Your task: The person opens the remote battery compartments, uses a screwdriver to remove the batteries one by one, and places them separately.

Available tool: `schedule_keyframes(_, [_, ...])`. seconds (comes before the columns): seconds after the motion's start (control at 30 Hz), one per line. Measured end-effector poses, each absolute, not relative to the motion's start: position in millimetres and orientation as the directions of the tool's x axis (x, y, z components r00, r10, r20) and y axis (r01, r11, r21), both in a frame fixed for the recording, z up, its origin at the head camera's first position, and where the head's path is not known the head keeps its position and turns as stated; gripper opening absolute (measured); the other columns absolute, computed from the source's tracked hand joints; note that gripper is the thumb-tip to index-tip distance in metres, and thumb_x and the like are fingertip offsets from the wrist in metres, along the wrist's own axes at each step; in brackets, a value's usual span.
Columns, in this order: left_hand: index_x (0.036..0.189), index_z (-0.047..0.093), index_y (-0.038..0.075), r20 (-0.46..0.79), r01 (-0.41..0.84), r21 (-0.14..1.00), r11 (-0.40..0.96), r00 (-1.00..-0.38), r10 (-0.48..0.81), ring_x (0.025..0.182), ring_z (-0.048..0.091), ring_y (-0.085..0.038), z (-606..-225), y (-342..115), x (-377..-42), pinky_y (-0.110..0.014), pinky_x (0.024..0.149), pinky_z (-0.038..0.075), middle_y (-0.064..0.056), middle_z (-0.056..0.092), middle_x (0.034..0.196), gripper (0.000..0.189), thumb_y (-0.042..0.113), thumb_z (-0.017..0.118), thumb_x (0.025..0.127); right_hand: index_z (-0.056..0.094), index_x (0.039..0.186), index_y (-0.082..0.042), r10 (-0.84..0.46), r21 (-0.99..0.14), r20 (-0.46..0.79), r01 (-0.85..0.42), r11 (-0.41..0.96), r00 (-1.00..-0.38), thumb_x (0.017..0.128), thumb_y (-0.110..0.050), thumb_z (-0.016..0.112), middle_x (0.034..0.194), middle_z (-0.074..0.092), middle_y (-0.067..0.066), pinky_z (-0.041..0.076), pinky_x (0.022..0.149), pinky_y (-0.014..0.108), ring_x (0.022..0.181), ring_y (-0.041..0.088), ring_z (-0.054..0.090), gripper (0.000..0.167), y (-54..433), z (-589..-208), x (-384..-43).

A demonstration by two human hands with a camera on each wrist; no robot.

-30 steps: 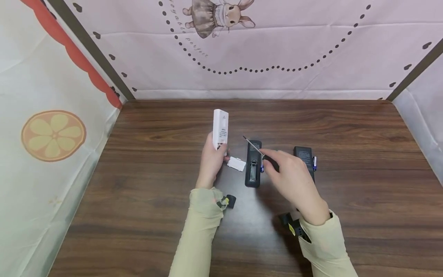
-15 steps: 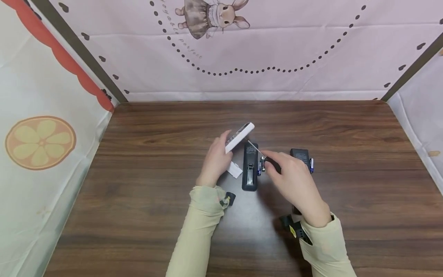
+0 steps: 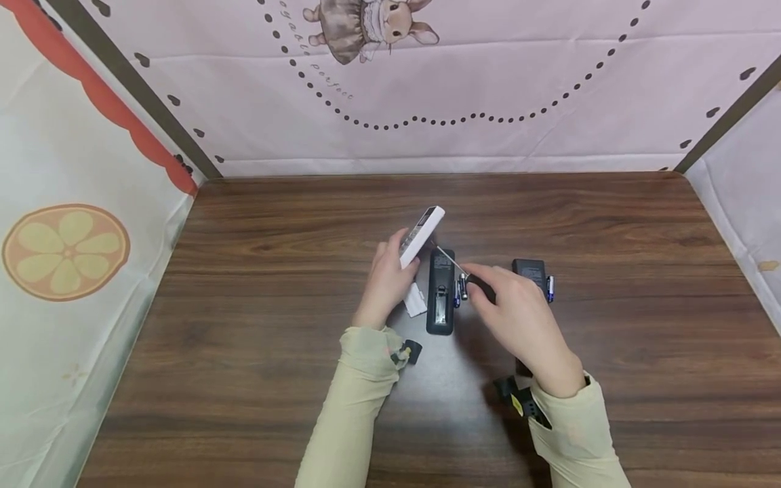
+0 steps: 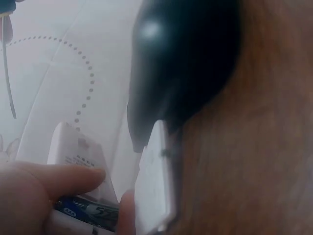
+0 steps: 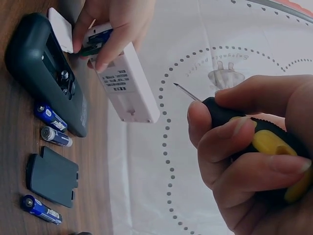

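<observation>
— Left hand (image 3: 386,281)? 
— Curled round the lower end of a white remote (image 3: 421,234), lifted off the table (image 3: 256,325) and tilted toward 1 o'clock; back turned up in the right wrist view, a battery showing in its open compartment under the fingers (image 5: 105,46).

— And the right hand (image 3: 518,318)? 
— Gripping a screwdriver (image 5: 249,134) by its black and yellow handle, thin shaft pointing to 11 o'clock toward the white remote, tip just short of it.

— Between the hands? 
— A black remote (image 3: 441,298) flat on the wood, battery bay open and empty. A small white cover (image 3: 415,301) at its 9 o'clock, just below the left hand. Two loose batteries (image 3: 460,290) touching its 3 o'clock side.

— Farther right? 
— A black cover (image 3: 532,272) at 3 o'clock of the batteries, partly hidden by the right hand, with another battery (image 3: 551,288) lying along its right edge.
</observation>
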State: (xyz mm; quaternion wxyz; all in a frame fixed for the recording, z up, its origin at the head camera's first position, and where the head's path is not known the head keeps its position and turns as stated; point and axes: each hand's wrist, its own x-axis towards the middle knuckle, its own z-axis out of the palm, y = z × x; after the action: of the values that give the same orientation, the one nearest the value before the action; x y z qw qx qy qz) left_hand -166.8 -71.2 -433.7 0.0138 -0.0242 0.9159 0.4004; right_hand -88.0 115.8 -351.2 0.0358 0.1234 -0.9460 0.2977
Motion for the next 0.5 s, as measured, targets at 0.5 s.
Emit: schedule_keyframes(0.5, [0.135,0.036,0.023,-0.122,-0.128,0.772,0.623,-0.991,-0.052,0.094,0.047,-0.024,-432.9,-70.0,-167.2,-0.039,0.080,0.041,-0.011,0.043,0.115,0.055,0.030,0.059,0.085,0.058,0.119,-0.019,-0.229,-0.548,0.139,-0.267,0.792,-0.963,0.088,-0.022,0.054,0.109,0.061,0.002,0.045,0.068,0.037,0.088,0.016,0.058,0.031,116.2,-353.2,-88.7])
